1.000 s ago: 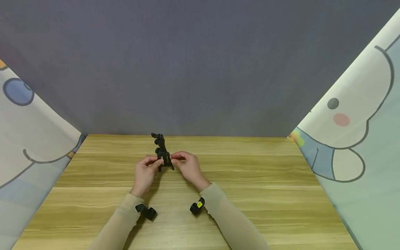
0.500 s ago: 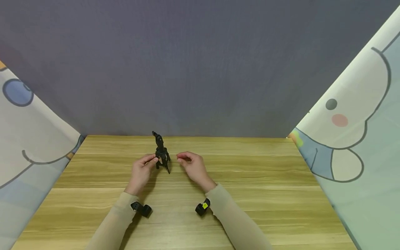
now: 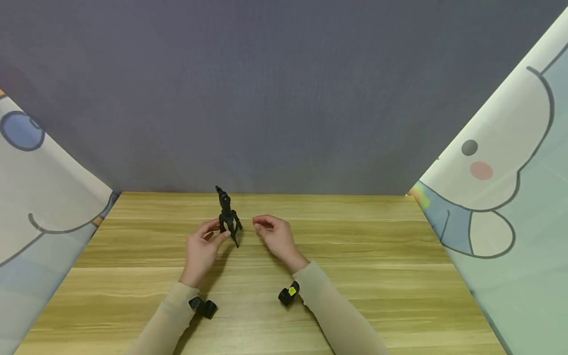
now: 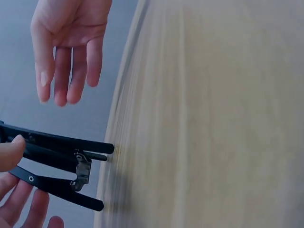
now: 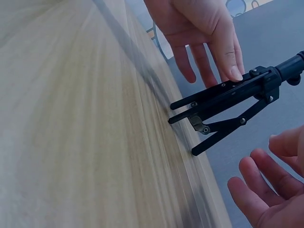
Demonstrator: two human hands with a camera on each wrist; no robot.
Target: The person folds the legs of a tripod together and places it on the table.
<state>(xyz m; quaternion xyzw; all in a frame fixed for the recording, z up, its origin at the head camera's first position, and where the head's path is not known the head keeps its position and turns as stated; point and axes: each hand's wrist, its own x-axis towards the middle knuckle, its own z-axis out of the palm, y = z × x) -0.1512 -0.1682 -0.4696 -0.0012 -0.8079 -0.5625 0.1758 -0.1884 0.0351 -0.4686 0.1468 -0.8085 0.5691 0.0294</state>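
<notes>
A small black tripod [image 3: 227, 213] stands upright over the wooden table, its head pointing away and its legs partly spread. My left hand [image 3: 202, 250] holds it by a leg, the thumb on the near side and the fingers behind. In the right wrist view, the left thumb [image 5: 233, 71] presses along one leg below the hub. A metal hinge [image 4: 81, 172] joins the legs in the left wrist view. Just right of the tripod, my right hand [image 3: 277, 240] hovers with relaxed, bent fingers and nothing between them, apart from the legs.
The wood-grained table [image 3: 355, 266] runs back to a grey wall panel [image 3: 284, 98]. Cartoon-printed curtains [image 3: 492, 197] close off both sides. A black wrist camera [image 3: 204, 306] is strapped on each forearm.
My right hand has let go of the tripod and moved off to the right. The tripod has turned in my left hand, whose thumb has shifted along its legs.
</notes>
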